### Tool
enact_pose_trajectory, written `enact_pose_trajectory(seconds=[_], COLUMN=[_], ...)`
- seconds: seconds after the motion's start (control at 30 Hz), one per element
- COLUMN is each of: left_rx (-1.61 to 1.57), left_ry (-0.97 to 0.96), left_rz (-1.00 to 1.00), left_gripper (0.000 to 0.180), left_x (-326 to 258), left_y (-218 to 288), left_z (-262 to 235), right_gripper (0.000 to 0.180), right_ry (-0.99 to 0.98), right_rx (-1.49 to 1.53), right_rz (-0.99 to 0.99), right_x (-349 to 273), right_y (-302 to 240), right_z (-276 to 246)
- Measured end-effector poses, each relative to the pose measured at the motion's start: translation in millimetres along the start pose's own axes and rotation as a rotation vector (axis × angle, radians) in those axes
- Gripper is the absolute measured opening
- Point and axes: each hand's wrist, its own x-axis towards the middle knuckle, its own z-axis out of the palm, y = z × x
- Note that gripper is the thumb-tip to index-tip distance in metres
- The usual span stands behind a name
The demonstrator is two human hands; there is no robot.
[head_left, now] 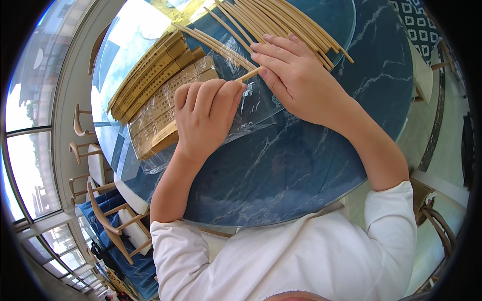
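Note:
My left hand (pixel 203 113) is closed around a pale wooden chopstick (pixel 249 75); its fingers hide most of what they hold. The chopstick's other end meets my right hand (pixel 297 83), between thumb and forefinger. The remaining right fingers stretch over a pile of chopsticks (pixel 281 22) fanned across the far side of the table. A few loose chopsticks (pixel 216 44) lie left of the pile, just beyond my left hand. Beside that hand are brown printed paper sleeves (pixel 150 70) in a stack, with a flat bundle of similar sleeves (pixel 175 95) in clear plastic wrap (pixel 253 120).
Everything rests on a round blue marbled table (pixel 281 175) with a raised glass disc (pixel 354 20) at its far side. Wooden chairs (pixel 118 226) stand to the left near tall windows (pixel 32 170). A pale chair (pixel 422 75) is at the right.

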Motion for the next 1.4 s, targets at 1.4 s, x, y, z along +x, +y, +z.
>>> enact_pose_trajectory(seconds=[1.4], left_rx=[-0.161], left_ry=[-0.134], left_rz=[-0.111], left_gripper=[0.022], left_x=[3.7], left_y=[-14.3], left_z=[5.0], right_gripper=[0.017], right_ry=[-0.069], right_rx=[-0.169], right_rz=[0.029], right_x=[-0.7], right_y=[15.1], right_z=[-2.1])
